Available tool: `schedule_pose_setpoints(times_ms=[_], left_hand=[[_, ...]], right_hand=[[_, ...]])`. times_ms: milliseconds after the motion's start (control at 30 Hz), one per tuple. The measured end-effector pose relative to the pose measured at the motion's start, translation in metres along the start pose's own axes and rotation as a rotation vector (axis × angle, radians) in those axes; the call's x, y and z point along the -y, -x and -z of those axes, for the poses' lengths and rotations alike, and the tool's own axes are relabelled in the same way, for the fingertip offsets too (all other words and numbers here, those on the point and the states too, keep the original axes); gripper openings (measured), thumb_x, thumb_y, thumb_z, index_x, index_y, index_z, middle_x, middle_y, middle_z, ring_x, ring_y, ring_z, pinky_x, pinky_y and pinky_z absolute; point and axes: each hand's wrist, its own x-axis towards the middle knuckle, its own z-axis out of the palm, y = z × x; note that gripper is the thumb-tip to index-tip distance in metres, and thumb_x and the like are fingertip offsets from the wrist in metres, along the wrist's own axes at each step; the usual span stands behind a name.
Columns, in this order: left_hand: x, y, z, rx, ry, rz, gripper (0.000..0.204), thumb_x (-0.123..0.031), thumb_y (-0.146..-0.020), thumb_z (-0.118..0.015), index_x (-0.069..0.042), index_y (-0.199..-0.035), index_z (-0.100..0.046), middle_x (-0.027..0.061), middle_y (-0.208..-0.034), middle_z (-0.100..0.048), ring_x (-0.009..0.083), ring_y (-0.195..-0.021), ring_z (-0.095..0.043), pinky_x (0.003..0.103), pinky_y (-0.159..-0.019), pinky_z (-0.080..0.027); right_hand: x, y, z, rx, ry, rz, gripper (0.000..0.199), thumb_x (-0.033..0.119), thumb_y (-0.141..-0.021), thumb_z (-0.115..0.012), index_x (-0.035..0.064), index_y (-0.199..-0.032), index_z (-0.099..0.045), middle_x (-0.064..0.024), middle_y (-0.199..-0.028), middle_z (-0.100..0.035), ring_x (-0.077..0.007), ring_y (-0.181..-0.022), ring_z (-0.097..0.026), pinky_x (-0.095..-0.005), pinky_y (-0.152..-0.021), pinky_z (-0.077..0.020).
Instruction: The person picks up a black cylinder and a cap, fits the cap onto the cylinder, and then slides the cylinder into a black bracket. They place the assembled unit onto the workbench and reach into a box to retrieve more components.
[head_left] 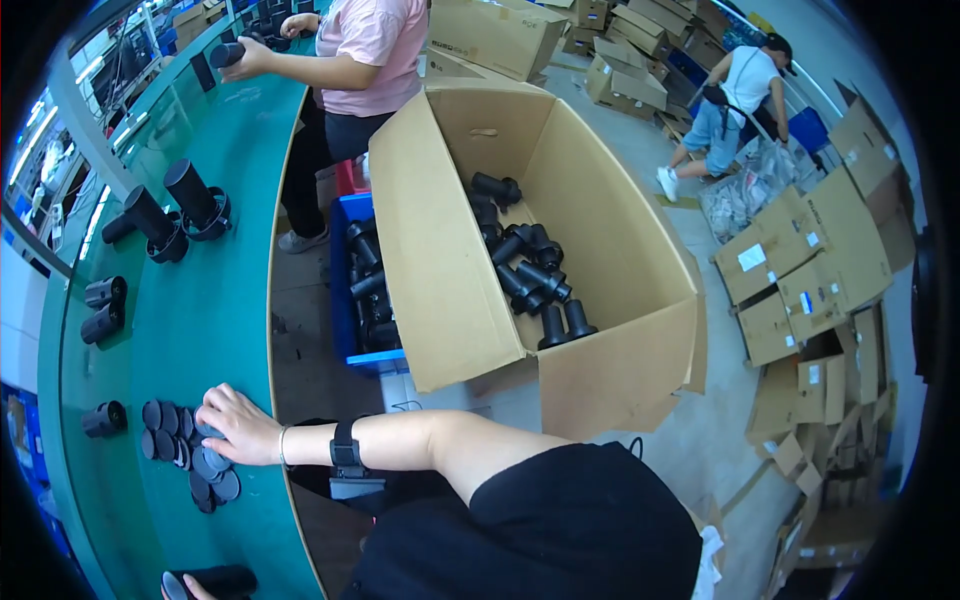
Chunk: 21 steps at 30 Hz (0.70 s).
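- right hand [238,428] is stretched out to about 9 o'clock from my body, palm down, fingers spread flat on the discs [172,445]. It's touching them, not gripping anything that I can see
- the discs are a loose, overlapping heap of dark round flat pieces on the green table [220,320]. The heap strings out roughly from 11 to 5, and the hand covers its 3 o'clock side
- left hand [178,590] only just pokes in at the bottom edge, around 7 o'clock. It seems closed round a black tube [222,578] that lies roughly 9-to-3, but most of the hand is cut off, so I'm going by the fingertips
- right hand is clearly the nearer one to the discs, the left is well apart below them
- just past the heap at 9 o'clock there's a short black sleeve [103,418] on its side, and further up the table a pair of sleeves [103,308] and two tall posts [170,215] on ring bases
- containers: the open carton [430,260] at about 1 o'clock holds a jumble of black flanged parts [530,270] in its lower half. Wedged between carton and table, a blue crate [343,320] has more of the same dark parts
- a co-worker [370,50] stands at 12 o'clock at the table's far end, with a black piece in hand
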Motion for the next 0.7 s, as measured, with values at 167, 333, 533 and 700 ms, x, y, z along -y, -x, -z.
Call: schedule_pose_setpoints(times_ms=[167,333,533,700], left_hand=[[0.006,0.0,-0.001,-0.027,-0.012,-0.017,0.057,-0.023,-0.083,-0.079,0.004,-0.125,-0.05,0.0205,-0.119,-0.058,0.032,-0.107,-0.056,0.045,-0.096,-0.045],[0.006,0.002,0.001,-0.023,-0.024,-0.026,0.059,-0.025,-0.082,-0.08,0.004,-0.125,-0.05,0.0206,-0.119,-0.057,0.0323,-0.106,-0.057,0.045,-0.096,-0.045],[0.01,-0.001,0.004,-0.037,-0.067,0.002,0.06,-0.027,-0.082,-0.08,0.003,-0.125,-0.05,0.0212,-0.117,-0.058,0.0322,-0.104,-0.057,0.046,-0.093,-0.047],[0.016,0.0,0.009,-0.07,-0.098,0.022,0.061,-0.027,-0.081,-0.082,0.003,-0.122,-0.05,0.0214,-0.115,-0.059,0.032,-0.101,-0.058,0.046,-0.091,-0.048]], right_hand=[[0.003,-0.002,0.005,0.03,-0.007,-0.002,0.03,0.016,-0.08,-0.071,0.0058,-0.099,-0.051,-0.0116,-0.103,-0.043,-0.031,-0.104,-0.044,-0.0417,-0.09,-0.0393],[0.003,-0.002,0.005,0.052,0.0,-0.016,0.031,0.018,-0.083,-0.069,0.0058,-0.106,-0.052,-0.0114,-0.106,-0.044,-0.0301,-0.105,-0.044,-0.0403,-0.094,-0.0387],[0.004,-0.001,0.005,0.063,0.026,-0.03,0.038,0.018,-0.08,-0.071,0.0056,-0.111,-0.051,-0.0125,-0.11,-0.043,-0.0309,-0.109,-0.043,-0.0416,-0.096,-0.0375],[0.003,0.0,0.002,0.075,0.053,-0.021,0.041,0.018,-0.079,-0.072,0.0065,-0.112,-0.05,-0.0127,-0.11,-0.043,-0.0316,-0.11,-0.042,-0.043,-0.097,-0.0369]])
